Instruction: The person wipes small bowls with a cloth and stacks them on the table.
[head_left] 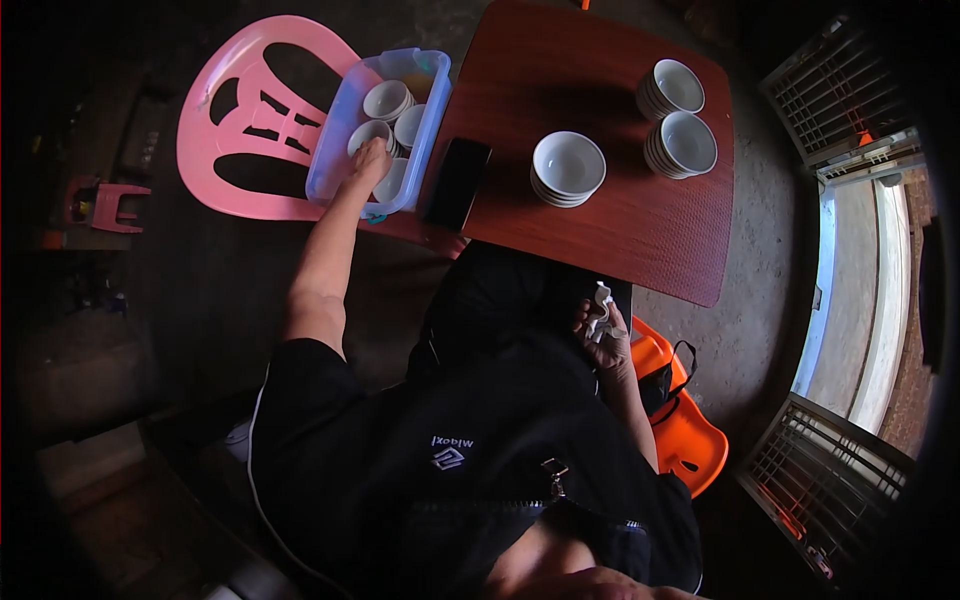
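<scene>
My left hand point(372, 162) reaches into a translucent blue plastic bin point(428, 120), its fingers closed on the near rim of a white bowl point(368, 132). Around it in the bin stand more white bowls point(386, 98), several of them stacked. Near my lap, my right hand point(612, 345) is closed around a crumpled white tissue point(600, 312). On the brown table point(520, 80), a short stack of white bowls point(568, 163) sits at the middle. Two taller stacks, a back bowl stack point(676, 88) and a front bowl stack point(686, 145), stand close together at the right.
The bin rests on a pink plastic chair point(215, 165) left of the table. A black phone-like slab point(459, 184) lies at the table's left edge. An orange chair point(690, 445) with a black strap is at my right. Beyond it are metal grille doors point(840, 95).
</scene>
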